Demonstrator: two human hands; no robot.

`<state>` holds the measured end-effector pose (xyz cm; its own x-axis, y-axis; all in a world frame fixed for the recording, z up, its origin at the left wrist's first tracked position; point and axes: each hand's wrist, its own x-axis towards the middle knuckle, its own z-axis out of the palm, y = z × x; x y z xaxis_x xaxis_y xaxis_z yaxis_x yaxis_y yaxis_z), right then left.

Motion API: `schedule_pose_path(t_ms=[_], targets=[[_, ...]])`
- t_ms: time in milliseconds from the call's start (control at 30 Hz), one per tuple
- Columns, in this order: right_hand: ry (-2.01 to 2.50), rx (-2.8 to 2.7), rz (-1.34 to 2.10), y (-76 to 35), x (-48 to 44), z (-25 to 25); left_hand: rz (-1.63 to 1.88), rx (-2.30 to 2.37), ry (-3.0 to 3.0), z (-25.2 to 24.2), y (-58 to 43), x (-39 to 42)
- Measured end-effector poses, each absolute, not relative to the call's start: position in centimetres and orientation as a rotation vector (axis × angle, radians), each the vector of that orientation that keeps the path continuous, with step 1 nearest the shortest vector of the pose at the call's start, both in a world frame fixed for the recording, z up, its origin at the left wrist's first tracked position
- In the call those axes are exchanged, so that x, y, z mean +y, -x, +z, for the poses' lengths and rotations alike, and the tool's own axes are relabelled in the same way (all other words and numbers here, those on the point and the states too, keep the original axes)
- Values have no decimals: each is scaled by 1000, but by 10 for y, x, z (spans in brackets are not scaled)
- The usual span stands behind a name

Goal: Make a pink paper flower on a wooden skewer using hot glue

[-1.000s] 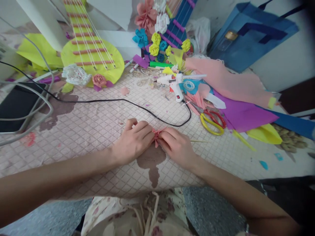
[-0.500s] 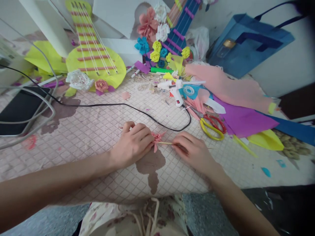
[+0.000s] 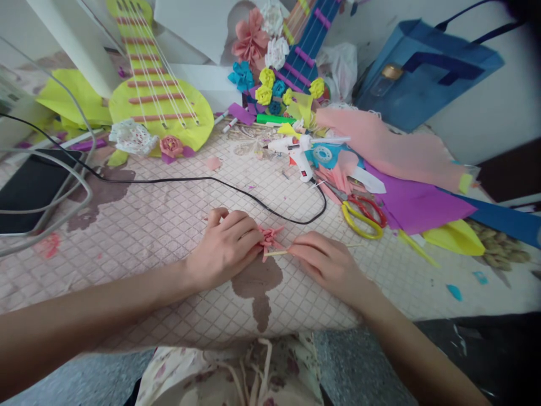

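Note:
My left hand (image 3: pixel 226 248) rests on the quilted pink cloth (image 3: pixel 160 225) with its fingers closed around a small pink paper flower (image 3: pixel 270 237). Just to the right, my right hand (image 3: pixel 327 262) pinches a thin wooden stick (image 3: pixel 275 253) whose tip touches the flower's underside. Both hands lie close together near the front middle of the cloth, above a brown patch in its pattern.
A black cable (image 3: pixel 190 181) runs across the cloth to a white glue gun (image 3: pixel 296 151). Yellow and red scissors (image 3: pixel 363 214) lie to the right beside purple, pink and yellow paper sheets (image 3: pixel 414 200). Paper guitars with flowers (image 3: pixel 163 107) stand behind; a blue bag (image 3: pixel 422 67) is far right.
My right hand drew away from the flower to the right and took the thin stick, then came back a little, so the stick's tip is at the flower. The left hand stayed put.

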<state>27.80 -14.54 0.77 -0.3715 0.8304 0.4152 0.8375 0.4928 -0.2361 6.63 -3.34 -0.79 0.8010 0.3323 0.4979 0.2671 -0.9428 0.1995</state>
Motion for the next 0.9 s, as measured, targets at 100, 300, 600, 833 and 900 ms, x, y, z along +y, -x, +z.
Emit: schedule_pose_path(t_ms=[100, 300, 600, 833, 900], targets=[[1378, -2251, -38, -278, -145, 7, 829, 484, -2839, -7, -66, -34], [1395, -2259, -58, -277, -146, 3, 844, 508, -2762, -7, -64, -35], [1447, -2254, -30, -271, -147, 2, 848, 442, -2784, -3, -51, -39], [1490, -2262, -32, -262, -146, 6, 826, 487, -2874, -12, -58, -46], [1495, -2265, -30, -262, -146, 5, 826, 497, -2871, -13, -60, -46]])
